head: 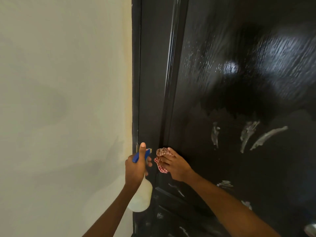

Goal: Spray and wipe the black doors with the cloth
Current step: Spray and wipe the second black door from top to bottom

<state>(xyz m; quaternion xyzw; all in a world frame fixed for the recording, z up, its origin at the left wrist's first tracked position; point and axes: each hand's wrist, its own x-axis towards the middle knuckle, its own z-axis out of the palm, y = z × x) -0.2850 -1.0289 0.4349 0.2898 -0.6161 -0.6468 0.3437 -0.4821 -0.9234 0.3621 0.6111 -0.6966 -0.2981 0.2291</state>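
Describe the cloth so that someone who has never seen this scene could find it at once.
Start at the glossy black door that fills the right side, beside the pale wall. Follow its left edge down to the right hand, which presses a small crumpled red-and-white checked cloth against the door. It is the only patterned thing; the translucent spray bottle with a blue trigger head in the left hand is plain.

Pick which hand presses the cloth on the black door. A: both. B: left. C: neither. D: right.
D: the right hand presses the checked cloth against the door, while the left hand grips the spray bottle.
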